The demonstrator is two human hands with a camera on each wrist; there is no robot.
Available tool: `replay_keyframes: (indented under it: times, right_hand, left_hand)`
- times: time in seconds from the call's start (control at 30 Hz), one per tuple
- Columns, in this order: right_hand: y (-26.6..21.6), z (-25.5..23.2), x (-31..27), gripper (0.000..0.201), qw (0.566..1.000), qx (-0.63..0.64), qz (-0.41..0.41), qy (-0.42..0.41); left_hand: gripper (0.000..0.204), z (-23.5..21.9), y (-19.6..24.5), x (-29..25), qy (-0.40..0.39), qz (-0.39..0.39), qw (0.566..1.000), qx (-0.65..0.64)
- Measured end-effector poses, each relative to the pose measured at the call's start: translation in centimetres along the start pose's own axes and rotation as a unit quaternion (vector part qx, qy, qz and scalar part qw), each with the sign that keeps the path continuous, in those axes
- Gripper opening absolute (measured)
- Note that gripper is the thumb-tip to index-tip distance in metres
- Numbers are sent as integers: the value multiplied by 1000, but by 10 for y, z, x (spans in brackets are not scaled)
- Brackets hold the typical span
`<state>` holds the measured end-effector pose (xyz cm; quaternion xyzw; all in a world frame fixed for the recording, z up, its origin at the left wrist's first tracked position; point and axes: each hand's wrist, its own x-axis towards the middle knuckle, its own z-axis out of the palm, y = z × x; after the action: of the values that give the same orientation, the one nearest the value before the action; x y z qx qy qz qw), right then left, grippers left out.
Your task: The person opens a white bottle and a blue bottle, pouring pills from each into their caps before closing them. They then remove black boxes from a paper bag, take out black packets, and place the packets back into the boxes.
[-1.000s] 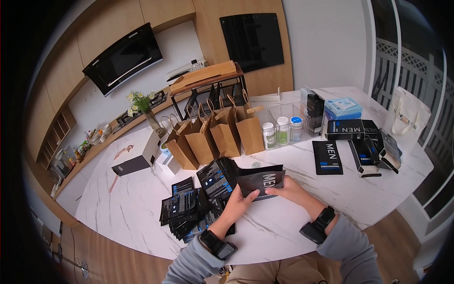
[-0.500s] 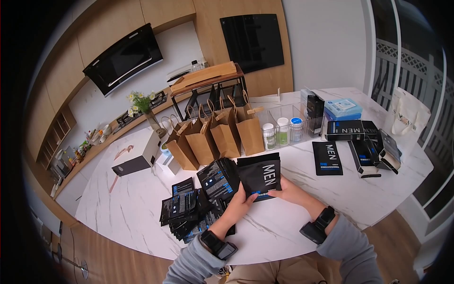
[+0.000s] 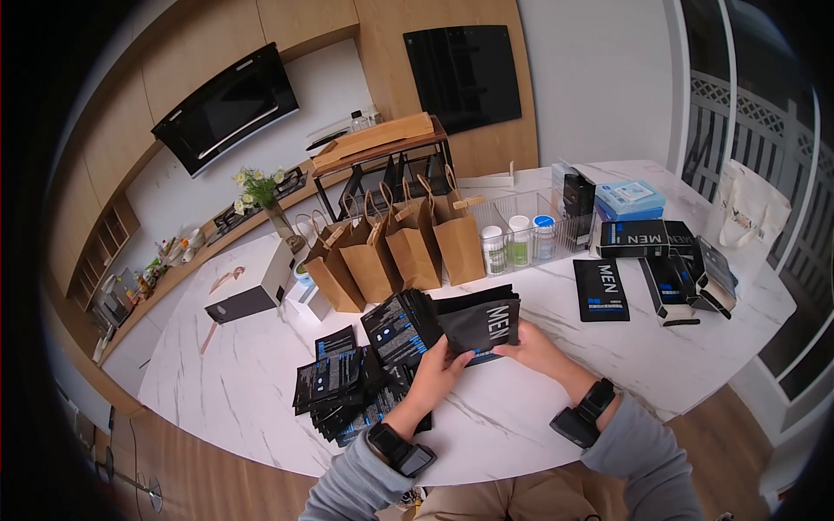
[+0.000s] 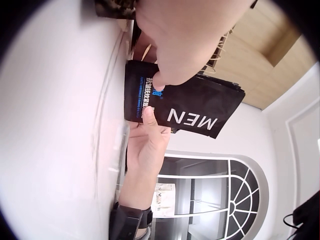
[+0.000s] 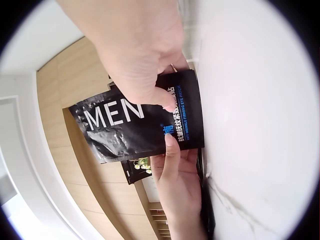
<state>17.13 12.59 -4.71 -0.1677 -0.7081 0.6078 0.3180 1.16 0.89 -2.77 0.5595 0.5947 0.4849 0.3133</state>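
Note:
A small stack of black eye-patch sachets [image 3: 479, 319], printed MEN in white, is held between both hands near the middle of the table. My left hand [image 3: 437, 375] grips its left lower corner, thumb across the front. On the right lower edge my right hand [image 3: 534, 352] pinches the same stack, its thumb also on the printed face. The left wrist view shows several sachets layered at the stack's top edge. Beside the left hand, a loose pile of similar black sachets [image 3: 328, 382] lies back side up, next to a fanned group [image 3: 400, 328].
Behind the hands stand several brown paper bags [image 3: 417, 243] and a clear divided organizer [image 3: 560, 243] with bottles. A single sachet [image 3: 601, 290] and opened black boxes [image 3: 673, 282] lie at right. A white-and-dark box [image 3: 252, 280] sits at left.
The held stack swung more upright half a second ago and now leans again, its top edges slightly spread. Both hands stay in about the same place; the loose sachets have not moved.

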Motion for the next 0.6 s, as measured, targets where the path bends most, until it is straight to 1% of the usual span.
replay_keyframes:
  times: [0.07,0.17,0.3,0.37,0.4,0.47,0.5,0.57,0.6]
  right_hand:
    - [0,0,0,47,1000,8,7,7]
    - [-5,1,-1,50,1000,15,-1,19]
    - [5,-1,1,52,1000,27,-9,12]
    - [10,-2,1,54,1000,-28,-1,-10]
    - [10,-2,1,54,1000,-29,-1,-10]
    - [10,-2,1,54,999,-26,-14,-12]
    - [13,-2,2,54,999,-26,-14,-12]
    - [20,-2,4,54,998,-21,-59,-11]
    - [18,-2,4,54,998,-21,-59,-11]
  left_hand:
    - [39,1,1,1,22,37,999,-15]
    - [39,1,-4,2,25,45,998,-33]
    - [39,1,-3,1,24,58,998,-29]
    - [32,-1,2,-2,-8,12,999,52]
    - [32,-1,1,-2,-7,13,999,52]
    - [29,-1,-1,-2,-11,18,995,100]
    - [29,0,-3,-1,-11,18,995,100]
    - [27,2,-5,0,28,61,997,50]
    - [27,2,-2,-1,28,61,997,50]
